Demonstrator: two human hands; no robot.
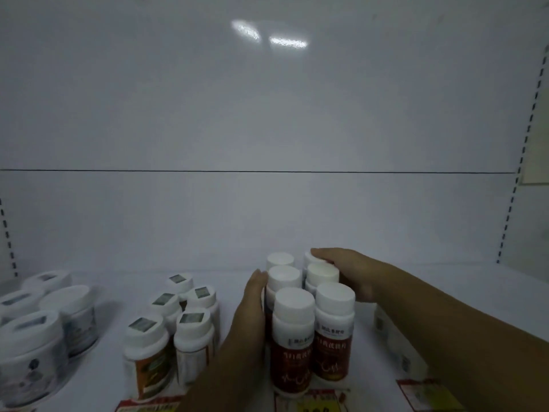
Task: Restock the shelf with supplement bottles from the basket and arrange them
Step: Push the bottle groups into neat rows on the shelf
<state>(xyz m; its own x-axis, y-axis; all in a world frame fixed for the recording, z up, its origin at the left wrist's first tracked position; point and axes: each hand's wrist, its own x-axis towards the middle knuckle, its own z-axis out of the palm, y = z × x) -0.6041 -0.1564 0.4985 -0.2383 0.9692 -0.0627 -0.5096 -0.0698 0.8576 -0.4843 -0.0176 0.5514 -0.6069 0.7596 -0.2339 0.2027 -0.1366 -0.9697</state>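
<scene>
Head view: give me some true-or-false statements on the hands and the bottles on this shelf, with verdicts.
1. The red-label bottles stand upright in two rows of three. True.
2. The left hand holds a bottle lifted in the air. False: it lies flat against the group's left side, fingers straight.
3. The right hand touches the group's right rear, fingers on the back bottle's cap. True.
4. The orange-label bottles have plain caps. False: each visible cap carries a square sticker.
5. The wide jars stand right of the red-label bottles. False: they stand at far left.
</scene>
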